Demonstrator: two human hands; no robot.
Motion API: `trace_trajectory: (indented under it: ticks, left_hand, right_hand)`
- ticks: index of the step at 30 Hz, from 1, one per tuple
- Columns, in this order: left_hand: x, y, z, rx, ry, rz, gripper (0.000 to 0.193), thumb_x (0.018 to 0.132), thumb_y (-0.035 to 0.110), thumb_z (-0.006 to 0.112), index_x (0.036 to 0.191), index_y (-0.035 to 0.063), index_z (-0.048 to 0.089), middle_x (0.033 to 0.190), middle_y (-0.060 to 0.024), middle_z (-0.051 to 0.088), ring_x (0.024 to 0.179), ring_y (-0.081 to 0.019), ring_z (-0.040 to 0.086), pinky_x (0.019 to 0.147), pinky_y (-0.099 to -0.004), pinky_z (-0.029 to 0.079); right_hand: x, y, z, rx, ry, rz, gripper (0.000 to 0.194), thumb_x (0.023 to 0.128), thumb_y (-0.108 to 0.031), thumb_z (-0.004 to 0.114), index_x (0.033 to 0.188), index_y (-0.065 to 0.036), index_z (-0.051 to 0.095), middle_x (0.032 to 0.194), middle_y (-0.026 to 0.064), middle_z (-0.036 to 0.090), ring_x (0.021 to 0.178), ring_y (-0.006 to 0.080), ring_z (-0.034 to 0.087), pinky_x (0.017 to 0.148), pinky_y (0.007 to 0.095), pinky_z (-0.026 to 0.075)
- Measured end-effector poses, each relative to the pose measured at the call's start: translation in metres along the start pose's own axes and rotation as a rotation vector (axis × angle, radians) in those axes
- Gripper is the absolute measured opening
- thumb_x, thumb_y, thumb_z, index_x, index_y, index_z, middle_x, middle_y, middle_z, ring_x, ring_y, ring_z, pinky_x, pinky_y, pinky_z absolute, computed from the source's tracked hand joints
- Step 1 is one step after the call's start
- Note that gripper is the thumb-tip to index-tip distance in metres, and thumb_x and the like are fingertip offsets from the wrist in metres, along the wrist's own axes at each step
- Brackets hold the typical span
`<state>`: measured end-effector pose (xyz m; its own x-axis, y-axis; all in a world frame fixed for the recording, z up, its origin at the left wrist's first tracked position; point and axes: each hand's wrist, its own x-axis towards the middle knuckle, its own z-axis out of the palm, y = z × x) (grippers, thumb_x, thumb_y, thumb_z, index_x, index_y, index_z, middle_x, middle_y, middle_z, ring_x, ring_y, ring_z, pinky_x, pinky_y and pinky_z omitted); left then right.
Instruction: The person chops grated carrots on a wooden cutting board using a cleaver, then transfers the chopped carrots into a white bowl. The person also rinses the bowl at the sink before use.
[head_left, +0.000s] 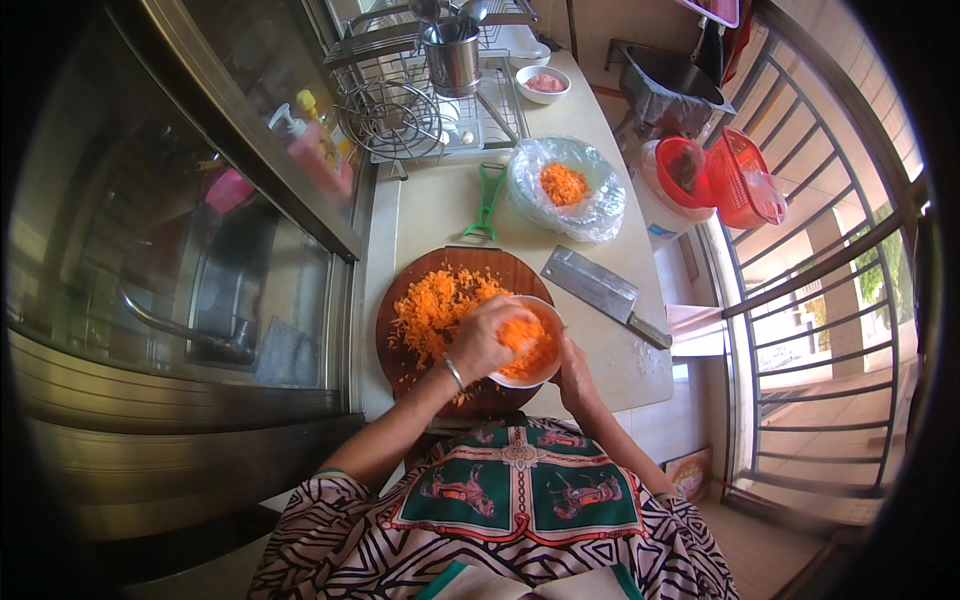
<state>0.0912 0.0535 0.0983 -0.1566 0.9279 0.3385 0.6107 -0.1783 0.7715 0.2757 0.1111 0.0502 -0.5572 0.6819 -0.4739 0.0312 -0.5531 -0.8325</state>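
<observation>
Chopped carrot (431, 311) is heaped over the left side of a round wooden cutting board (465, 409). A white bowl (512, 382) with more chopped carrot in it is held over the board's right edge. My right hand (576, 375) grips this bowl by its right side. Over the bowl's left part is my left hand (484, 341), its fingers curled around a clump of carrot bits. A cleaver (592, 283) lies right of the board, its handle toward the counter's right edge. Beyond the board are a green peeler (489, 201) and a plastic-lined bowl (604, 214) holding chopped carrot (564, 184).
A wire dish rack (390, 120) with a metal utensil holder (453, 64) stands at the back left. Near it sits a small bowl of ground meat (545, 84). A sliding glass window frame (300, 180) borders the left; red baskets (742, 180) are beyond the counter's right edge.
</observation>
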Motion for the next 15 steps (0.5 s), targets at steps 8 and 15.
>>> trace_trajectory:
  ticks: [8,15]
  left_hand:
    - [0.003,0.025,0.002,-0.006,0.043,0.096,0.023,0.076,0.010,0.071,0.099,0.0057,0.068,0.115,-0.0117,0.061,0.110,-0.0277,0.060,0.099,-0.0397,0.047]
    - [-0.009,-0.043,-0.044,-0.402,0.364,-0.169,0.017,0.089,-0.001,0.051,0.096,-0.0017,0.067,0.110,-0.0100,0.064,0.106,-0.0193,0.061,0.093,-0.0320,0.051]
  right_hand:
    - [0.002,0.005,0.000,0.038,-0.008,-0.005,0.065,0.099,-0.058,0.037,0.129,-0.002,0.052,0.118,0.0131,0.062,0.102,0.0220,0.064,0.080,0.0355,0.056]
    - [-0.004,0.005,-0.008,0.040,0.009,-0.019,0.066,0.100,-0.057,0.036,0.133,-0.001,0.047,0.123,0.0139,0.060,0.106,0.0226,0.064,0.086,0.0358,0.054]
